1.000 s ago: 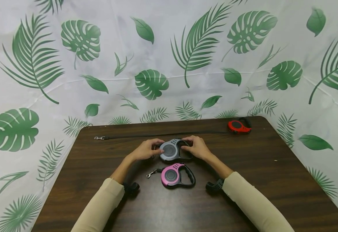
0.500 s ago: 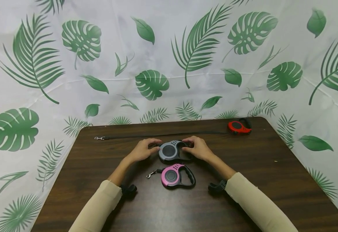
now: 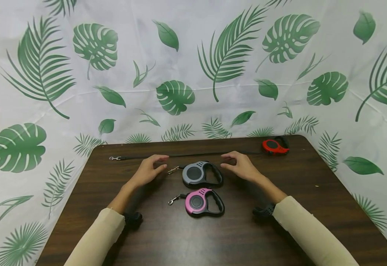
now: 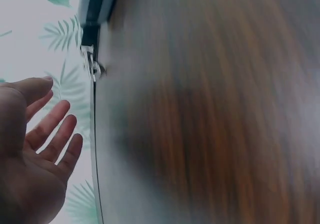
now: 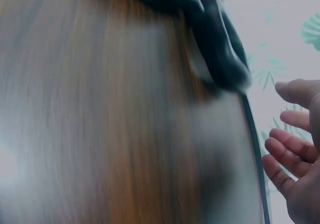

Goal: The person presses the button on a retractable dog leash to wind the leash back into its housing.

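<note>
A grey retractable dog leash (image 3: pixel 193 173) lies on the table between the two hands, its black handle to the right and its metal clip (image 3: pixel 173 170) to the left. My left hand (image 3: pixel 149 170) is apart from it, just left of the clip, fingers relaxed and holding nothing. To the right of the handle, my right hand (image 3: pixel 241 167) is likewise apart from the leash, with loosely bent fingers. Nearer the body lies a pink retractable leash (image 3: pixel 197 201), turned the same way. In the left wrist view the clip (image 4: pixel 92 63) hangs beyond the open fingers (image 4: pixel 60 134).
At the back right of the dark wooden table (image 3: pixel 193 244) lies a red retractable leash (image 3: pixel 275 145). Its black strap (image 3: pixel 193 154) runs left along the back, ending in a metal clip (image 3: pixel 115 158). A leaf-print cloth (image 3: pixel 187 55) hangs behind the table.
Both hands have let go of the grey leash and moved apart, the left hand leftward and the right hand rightward. The grey leash has shifted slightly nearer the pink one.
</note>
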{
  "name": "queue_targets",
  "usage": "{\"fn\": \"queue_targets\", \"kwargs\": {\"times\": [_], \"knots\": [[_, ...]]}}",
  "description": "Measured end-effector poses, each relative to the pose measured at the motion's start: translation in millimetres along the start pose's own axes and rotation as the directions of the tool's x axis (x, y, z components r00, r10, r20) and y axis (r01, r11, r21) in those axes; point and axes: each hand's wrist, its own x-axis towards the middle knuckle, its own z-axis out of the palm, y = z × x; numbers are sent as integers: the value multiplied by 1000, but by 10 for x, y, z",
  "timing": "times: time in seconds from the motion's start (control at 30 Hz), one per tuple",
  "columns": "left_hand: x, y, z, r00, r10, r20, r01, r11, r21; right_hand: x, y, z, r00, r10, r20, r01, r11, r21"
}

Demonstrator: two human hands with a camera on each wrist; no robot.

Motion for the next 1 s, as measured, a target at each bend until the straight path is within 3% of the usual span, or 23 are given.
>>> {"fn": "queue_targets", "kwargs": {"times": [0.27, 0.53, 0.73, 1.0], "knots": [[-126, -196, -239, 997, 19, -78, -15, 999, 43, -140, 225, -389, 1000, -1, -8, 0, 998, -62], [-237, -363, -531, 995, 89, -51, -78, 979, 189, -264, 541, -747, 997, -74, -26, 69, 986, -153], [-276, -476, -759, 997, 43, -64, -28, 976, 216, -370, 775, -1030, 991, -123, -44, 105, 951, -290], [-377, -701, -948, 996, -4, -86, 26, 965, 262, -464, 1019, -1343, 989, -119, -84, 75, 911, -406]]}}
